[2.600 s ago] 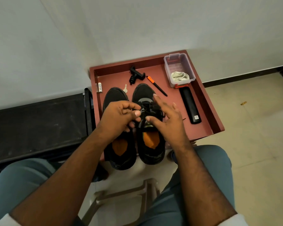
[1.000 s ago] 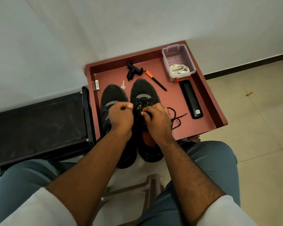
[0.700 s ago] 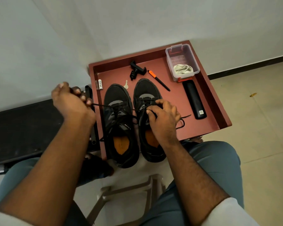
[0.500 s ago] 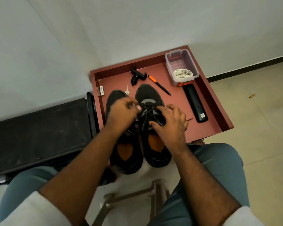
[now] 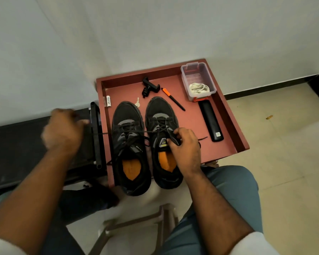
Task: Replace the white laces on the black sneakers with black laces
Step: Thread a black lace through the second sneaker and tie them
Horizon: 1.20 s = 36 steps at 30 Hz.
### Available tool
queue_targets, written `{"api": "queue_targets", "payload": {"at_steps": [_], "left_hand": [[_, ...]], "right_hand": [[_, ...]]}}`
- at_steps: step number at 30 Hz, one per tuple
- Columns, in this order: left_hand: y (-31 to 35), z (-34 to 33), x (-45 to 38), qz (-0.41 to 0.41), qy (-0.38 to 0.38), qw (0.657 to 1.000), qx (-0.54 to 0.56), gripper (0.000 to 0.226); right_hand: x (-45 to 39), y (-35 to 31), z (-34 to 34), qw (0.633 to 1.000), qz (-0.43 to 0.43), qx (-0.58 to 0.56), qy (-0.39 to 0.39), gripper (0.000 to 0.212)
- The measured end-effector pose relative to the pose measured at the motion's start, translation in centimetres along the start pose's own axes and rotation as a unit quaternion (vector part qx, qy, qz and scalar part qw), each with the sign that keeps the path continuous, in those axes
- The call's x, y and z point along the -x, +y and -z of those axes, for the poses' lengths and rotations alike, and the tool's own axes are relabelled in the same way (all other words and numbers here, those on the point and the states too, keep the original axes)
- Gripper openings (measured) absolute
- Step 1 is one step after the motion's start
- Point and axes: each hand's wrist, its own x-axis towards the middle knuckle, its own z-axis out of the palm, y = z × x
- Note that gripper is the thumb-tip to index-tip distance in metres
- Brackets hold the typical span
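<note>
Red tray [image 5: 228,115] | clear box [image 5: 208,74]: white laces [image 5: 199,88] | left hand [image 5: 63,131] grip holds black lace [image 5: 136,133] | right hand [image 5: 184,144] grip pinches it

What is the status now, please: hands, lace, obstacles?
Left hand out left, pulling black lace taut. Right hand pinches lace at right sneaker. White laces in plastic box. Nothing in the way.
</note>
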Motion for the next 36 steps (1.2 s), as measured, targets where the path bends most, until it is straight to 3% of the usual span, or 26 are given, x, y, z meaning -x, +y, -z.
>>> {"api": "queue_targets", "payload": {"at_steps": [3, 6, 9, 14, 19, 23, 28, 30, 33, 36], "left_hand": [[5.1, -2.2, 3.7, -0.140, -0.110, 0.978, 0.112, 0.030], [9.5, -5.5, 6.2, -0.172, -0.216, 0.956, 0.098, 0.022], [10.2, -7.1, 6.0, -0.147, -0.222, 0.963, 0.032, 0.014], [8.5, -6.3, 5.1, -0.156, -0.202, 0.964, 0.074, 0.013], [9.6, -5.0, 5.9, -0.172, -0.159, 0.953, 0.194, 0.018], [11.1, -4.6, 6.8, -0.068, -0.266, 0.885, 0.376, 0.035], [12.2, -5.8, 8.0, -0.191, -0.284, 0.883, 0.320, 0.041], [12.4, -7.1, 8.1, -0.217, -0.283, 0.893, 0.274, 0.030], [12.2, -8.5, 7.9, -0.236, -0.298, 0.908, 0.174, 0.007], [12.5, -8.6, 8.2, -0.225, -0.263, 0.930, 0.126, 0.010]], "right_hand": [[-0.2, 0.0, 0.0, 1.000, 0.020, -0.001, 0.006, 0.026], [-0.3, -0.1, 0.0, 0.999, 0.030, 0.014, 0.013, 0.026], [-0.2, 0.0, -0.1, 0.999, 0.038, 0.026, 0.019, 0.019], [-1.0, 0.2, 0.3, 0.999, 0.034, 0.007, 0.009, 0.008], [-1.3, 0.3, 1.0, 0.997, -0.019, -0.072, -0.005, 0.017], [-1.3, 0.7, 1.5, 0.991, -0.051, -0.119, -0.036, 0.016], [-2.0, 0.8, 1.7, 0.973, -0.119, -0.190, -0.055, 0.009], [-2.5, 0.8, 2.1, 0.952, -0.156, -0.254, -0.074, 0.004], [-2.7, 0.6, 3.0, 0.918, -0.196, -0.330, -0.102, 0.006], [-2.8, 0.7, 3.2, 0.893, -0.232, -0.367, -0.117, 0.007]]}}
